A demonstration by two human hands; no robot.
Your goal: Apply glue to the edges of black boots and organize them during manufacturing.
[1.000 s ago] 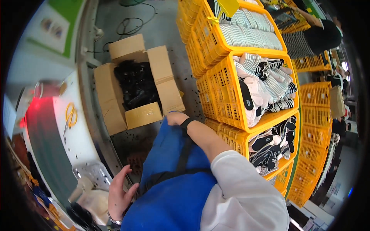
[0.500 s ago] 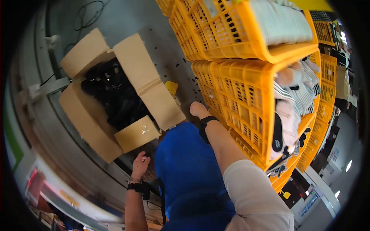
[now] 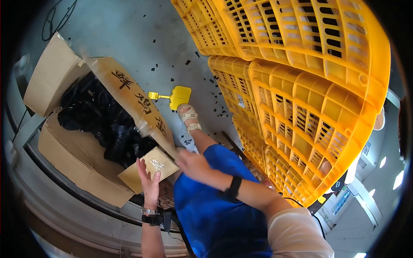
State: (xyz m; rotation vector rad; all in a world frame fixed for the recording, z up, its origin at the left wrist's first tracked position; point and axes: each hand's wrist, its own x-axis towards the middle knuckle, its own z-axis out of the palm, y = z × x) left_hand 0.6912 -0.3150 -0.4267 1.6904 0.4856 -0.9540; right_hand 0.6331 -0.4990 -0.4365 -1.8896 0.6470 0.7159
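A brown cardboard box stands on the left with its flaps raised or spread. Inside lies a heap of shiny black items; I cannot make out their kind. My left hand is at the near flap, fingers spread and nothing in them. Motion smears my right hand, which is beside the lower end of the box's long right flap. That flap is tilted up, its lettered outer side showing. Whether my right fingers grip the flap's edge cannot be seen.
Stacked yellow plastic crates rise close on the right. A yellow flat-bladed plastic piece lies on the floor by my sandalled foot. Small black scraps are scattered about. A dark cable lies at the far left.
My right hand has moved left from beside the crates to the long right flap, which has swung upward. The left hand has risen to the near flap, fingers now spread. The view has shifted.
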